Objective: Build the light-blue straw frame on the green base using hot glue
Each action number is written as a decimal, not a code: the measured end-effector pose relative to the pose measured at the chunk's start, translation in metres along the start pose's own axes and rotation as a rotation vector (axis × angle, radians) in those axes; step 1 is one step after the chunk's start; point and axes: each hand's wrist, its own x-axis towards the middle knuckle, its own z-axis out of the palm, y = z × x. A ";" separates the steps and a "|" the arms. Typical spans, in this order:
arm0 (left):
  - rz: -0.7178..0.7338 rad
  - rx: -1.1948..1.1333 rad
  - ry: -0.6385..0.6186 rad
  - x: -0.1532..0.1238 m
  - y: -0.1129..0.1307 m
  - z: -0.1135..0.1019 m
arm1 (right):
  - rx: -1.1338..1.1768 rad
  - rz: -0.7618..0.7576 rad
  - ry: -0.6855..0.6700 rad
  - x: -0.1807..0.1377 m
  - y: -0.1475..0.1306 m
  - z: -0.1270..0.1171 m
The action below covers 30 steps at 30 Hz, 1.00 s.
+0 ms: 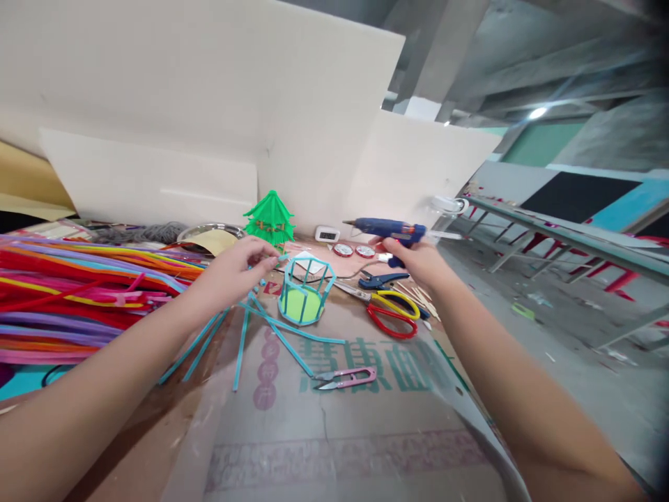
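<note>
The right hand [410, 261] is grasping a blue glue gun [387, 229], whose nozzle is pointing left, above and apart from the blue basket [302, 307] with its green base. The basket is standing on the plastic-covered counter [151, 446], between the two hands and nearer the left. The left hand [245, 268] is pinching what seems to be a small light-blue piece beside the basket's rim; the fingers are partly hiding it, so its shape is staying unclear.

The main risk is coming from that nozzle: if it is hot, any swing toward the left fingertips could be burning skin, and a stray drip could be landing on the rim or the sheet. The basket's thin uprights are looking light, so a push from either hand could be tipping it or bending a post. Loose blue strips [287, 347] are lying crossed in front of it, and a passing wrist could be dragging them along. Pink thread snips [351, 378] are lying with their points bare near those strips, and scissors [373, 298] are resting to the basket's right, ready to be snagging a sleeve or cord.
</note>
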 end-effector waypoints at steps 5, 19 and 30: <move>-0.100 0.001 0.044 0.000 0.011 -0.014 | -0.202 0.107 -0.084 0.047 0.017 0.046; -0.066 0.045 -0.018 -0.006 0.020 -0.016 | -0.301 0.106 -0.163 0.047 0.063 0.093; -0.034 0.225 -0.049 0.002 0.056 -0.007 | -0.167 -0.081 0.197 0.013 0.008 0.036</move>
